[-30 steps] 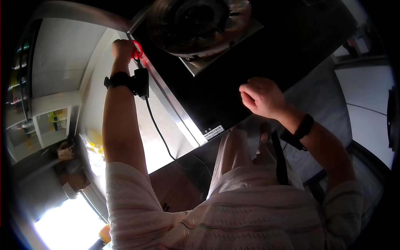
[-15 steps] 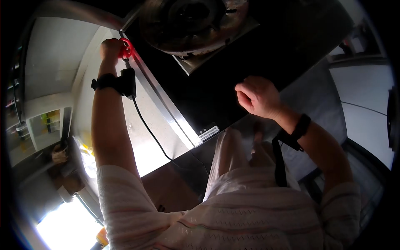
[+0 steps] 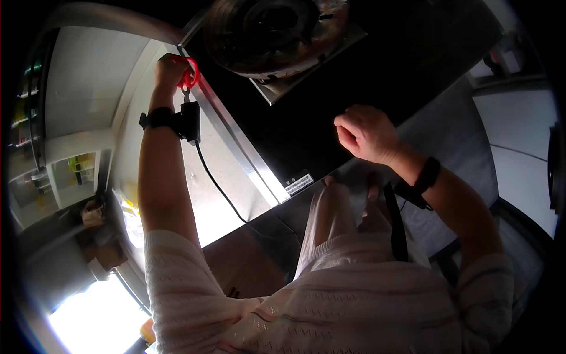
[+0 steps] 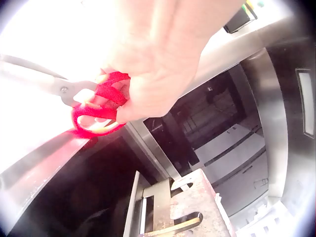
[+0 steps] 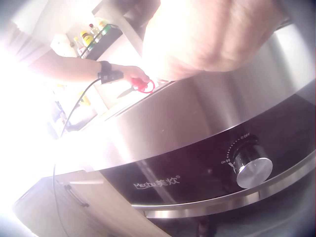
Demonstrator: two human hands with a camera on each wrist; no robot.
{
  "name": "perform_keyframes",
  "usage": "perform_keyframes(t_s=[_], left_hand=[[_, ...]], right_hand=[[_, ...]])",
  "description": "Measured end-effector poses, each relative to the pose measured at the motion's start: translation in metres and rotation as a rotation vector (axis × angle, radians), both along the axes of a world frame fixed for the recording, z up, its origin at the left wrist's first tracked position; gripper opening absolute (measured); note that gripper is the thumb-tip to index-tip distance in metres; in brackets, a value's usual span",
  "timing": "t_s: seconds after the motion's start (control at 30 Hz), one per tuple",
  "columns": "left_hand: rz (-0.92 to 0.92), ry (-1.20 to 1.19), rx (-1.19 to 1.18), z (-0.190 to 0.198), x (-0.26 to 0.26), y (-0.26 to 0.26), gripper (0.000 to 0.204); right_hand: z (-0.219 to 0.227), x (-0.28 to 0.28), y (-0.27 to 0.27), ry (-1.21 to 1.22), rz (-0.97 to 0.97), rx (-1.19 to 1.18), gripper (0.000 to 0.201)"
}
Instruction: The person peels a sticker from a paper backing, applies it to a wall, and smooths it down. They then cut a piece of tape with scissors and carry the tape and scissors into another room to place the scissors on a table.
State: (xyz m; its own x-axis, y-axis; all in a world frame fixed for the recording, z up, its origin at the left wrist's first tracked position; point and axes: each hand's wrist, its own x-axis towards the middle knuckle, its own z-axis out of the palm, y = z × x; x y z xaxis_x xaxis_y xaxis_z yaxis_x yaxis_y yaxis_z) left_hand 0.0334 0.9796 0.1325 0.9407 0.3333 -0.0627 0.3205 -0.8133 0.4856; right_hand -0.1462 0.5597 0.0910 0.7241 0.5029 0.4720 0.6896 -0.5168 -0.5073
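Note:
My left hand (image 3: pixel 169 72) grips a pair of scissors by the red handles (image 3: pixel 190 73), over the pale counter (image 3: pixel 221 200) close beside the metal edge of the stove. In the left wrist view the handle loops (image 4: pixel 94 129) stick out past the fingers, and the grey blades (image 4: pixel 37 79) point off left into the glare. My right hand (image 3: pixel 368 134) hovers over the front part of the black stove top, fingers curled in and nothing showing in them. Its wrist view catches only the overexposed side of that hand (image 5: pixel 197 42); the fingertips are hidden.
A round, stained burner (image 3: pixel 277 38) sits on the stove. Along the stove's front is a silver knob (image 5: pixel 254 172) on a dark panel. Several bottles (image 5: pixel 89 39) stand on a shelf behind the left arm. A black cable (image 3: pixel 215 189) runs from the left wrist camera.
Relative to the stove edge, the left hand with the scissors has shifted only slightly. The right hand keeps its curled pose. The view swayed a little sideways and back.

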Motion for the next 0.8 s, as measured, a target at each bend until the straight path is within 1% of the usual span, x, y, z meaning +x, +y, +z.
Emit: perform_keyframes(t_s=[0.1,0.17,0.2,0.33,0.4,0.43,0.5,0.57,0.63,0.67,0.7,0.77,0.8], left_hand=[[-0.012,0.024,-0.064,0.006,-0.006,-0.01,0.03],[-0.069,0.036,0.09,0.011,-0.007,-0.017,0.031],[-0.045,0.074,0.082,0.011,-0.005,-0.017,0.032],[-0.058,0.068,0.075,0.005,-0.004,-0.013,0.032],[-0.118,0.01,0.098,0.003,-0.004,-0.012,0.029],[-0.115,0.01,0.099,0.001,-0.005,-0.013,0.029],[-0.045,0.05,-0.151,0.002,-0.007,-0.018,0.025],[-0.046,0.041,-0.181,0.005,-0.012,-0.025,0.022],[-0.092,0.011,-0.02,-0.001,-0.012,-0.026,0.023],[-0.085,-0.016,0.036,-0.003,-0.013,-0.026,0.024],[-0.084,-0.017,0.035,-0.001,-0.017,-0.026,0.024],[-0.034,0.005,-0.15,0.003,-0.021,-0.027,0.033],[-0.004,0.004,-0.246,0.003,-0.02,-0.021,0.03]], right_hand=[[0.0,0.0,0.0,0.011,0.01,0.0,0.012],[-0.003,-0.001,0.001,0.004,0.009,0.002,0.012],[-0.003,0.0,0.001,-0.001,0.005,0.004,0.012],[-0.005,-0.002,0.002,0.006,-0.003,-0.006,0.012],[-0.005,-0.001,0.002,-0.02,-0.004,0.012,0.012],[-0.005,-0.001,0.002,-0.02,-0.001,0.013,0.012],[-0.002,0.001,0.002,-0.018,0.01,0.028,0.012],[-0.001,0.0,0.001,-0.01,0.007,0.022,0.012],[-0.007,-0.003,0.002,-0.006,0.001,0.017,0.012],[-0.007,-0.003,0.001,-0.005,0.003,0.02,0.012],[-0.006,-0.002,0.001,-0.004,0.004,0.022,0.012],[-0.003,-0.001,0.0,0.004,0.02,0.017,0.012],[-0.003,-0.001,0.0,0.019,0.02,-0.007,0.012]])
